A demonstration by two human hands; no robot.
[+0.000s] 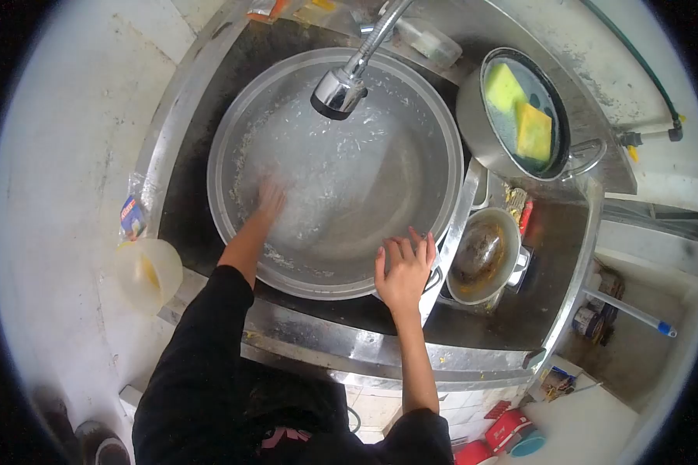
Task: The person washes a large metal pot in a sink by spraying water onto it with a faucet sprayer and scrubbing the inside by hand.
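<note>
A wide round aluminium pot (333,291) sits in the left sink basin, filled with cloudy, rippling water. My left hand (271,195) reaches into it near the left wall; water blurs the fingers, so I cannot tell how they are held. At the pot's front right rim is my right hand (405,271), its fingers stretched and apart, holding nothing. Whether it presses on the rim I cannot tell. Above the pot hangs a chrome faucet head (339,93) on a flexible hose.
A tall pot (477,124) of sudsy water holds a green sponge (505,87) and a yellow sponge (534,132). A dirty small pan (481,256) lies in the right basin. A pale plastic bowl (149,271) stands at left. A clear bottle (430,43) lies behind the large pot.
</note>
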